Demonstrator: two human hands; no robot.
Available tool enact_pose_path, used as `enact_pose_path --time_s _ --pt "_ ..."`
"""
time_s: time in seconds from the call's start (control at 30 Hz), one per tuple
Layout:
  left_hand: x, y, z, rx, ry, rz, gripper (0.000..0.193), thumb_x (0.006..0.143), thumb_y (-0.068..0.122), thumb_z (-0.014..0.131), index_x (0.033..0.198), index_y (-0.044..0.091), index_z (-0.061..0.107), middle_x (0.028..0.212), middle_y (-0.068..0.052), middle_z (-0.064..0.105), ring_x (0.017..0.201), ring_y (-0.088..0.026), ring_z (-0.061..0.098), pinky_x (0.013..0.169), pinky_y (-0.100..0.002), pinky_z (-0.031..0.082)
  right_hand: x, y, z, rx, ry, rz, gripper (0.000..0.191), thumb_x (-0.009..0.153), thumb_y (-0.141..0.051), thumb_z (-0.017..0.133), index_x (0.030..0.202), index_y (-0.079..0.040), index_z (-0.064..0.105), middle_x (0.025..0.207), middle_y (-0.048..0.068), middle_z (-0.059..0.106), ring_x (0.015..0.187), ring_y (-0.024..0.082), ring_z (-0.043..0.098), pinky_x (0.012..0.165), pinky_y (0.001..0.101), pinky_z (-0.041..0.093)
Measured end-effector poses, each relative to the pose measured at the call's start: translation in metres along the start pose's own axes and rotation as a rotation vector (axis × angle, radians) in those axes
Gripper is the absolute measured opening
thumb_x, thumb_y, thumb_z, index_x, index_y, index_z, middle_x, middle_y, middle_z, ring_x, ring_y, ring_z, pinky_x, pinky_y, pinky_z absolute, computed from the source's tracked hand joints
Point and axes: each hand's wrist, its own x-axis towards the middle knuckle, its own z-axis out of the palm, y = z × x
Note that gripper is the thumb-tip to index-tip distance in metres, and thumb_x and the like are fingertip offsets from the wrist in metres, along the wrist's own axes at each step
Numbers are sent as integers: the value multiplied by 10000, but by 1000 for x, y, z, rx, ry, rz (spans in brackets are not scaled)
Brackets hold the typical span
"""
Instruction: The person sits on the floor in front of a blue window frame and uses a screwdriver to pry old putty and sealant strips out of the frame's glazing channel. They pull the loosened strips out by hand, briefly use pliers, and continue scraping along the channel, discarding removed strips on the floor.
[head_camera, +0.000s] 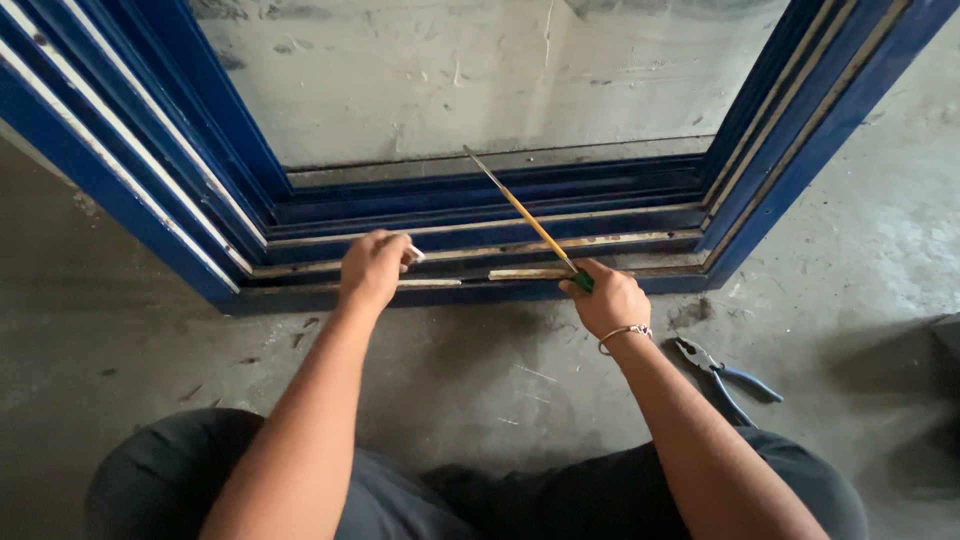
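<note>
A blue metal window frame (480, 190) lies on the concrete floor, its bottom rail with several tracks facing me. My left hand (372, 268) rests closed on the rail and pinches a small pale piece (414, 255) at the track. My right hand (608, 297) grips the green handle of a long, thin yellow tool (520, 210) that slants up and left across the rail toward the pane. A bracelet circles my right wrist.
Pliers with blue handles (722, 375) lie on the floor just right of my right forearm. Grey concrete floor (880, 230) surrounds the frame. My knees in dark trousers fill the bottom of the view. A dark object sits at the far right edge.
</note>
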Motion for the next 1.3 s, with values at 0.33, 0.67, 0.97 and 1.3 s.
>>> enact_pose_path --time_s 0.33,0.67,0.97,1.3 --pt "-52 32 -37 796 -97 504 540 629 339 888 1101 131 727 1095 -134 711 1038 -372 673 763 -490 542 3 -1 -61 192 -144 -325 455 891 -404 731 1278 -168 703 870 133 785 693 224 745 645 383 591" --pt "-13 13 -18 701 -223 373 267 737 249 849 977 188 751 1005 -46 742 1008 -285 705 816 -450 560 17 6 -145 -484 -455 -422 494 867 -497 709 1353 -429 657 814 25 805 636 185 763 638 354 630" --pt "-14 8 -12 746 -243 392 285 706 243 875 954 172 754 994 -61 740 990 -295 705 811 -457 558 40 14 -131 -623 -516 -468 476 864 -550 681 1338 -505 657 852 -5 811 597 159 743 598 331 620" --pt "-11 0 -5 725 -159 477 294 666 239 882 926 172 762 959 -77 736 955 -305 704 794 -459 559 102 -8 -136 -615 -706 -579 491 901 -525 582 1390 -485 601 784 -4 766 438 127 660 411 301 586"
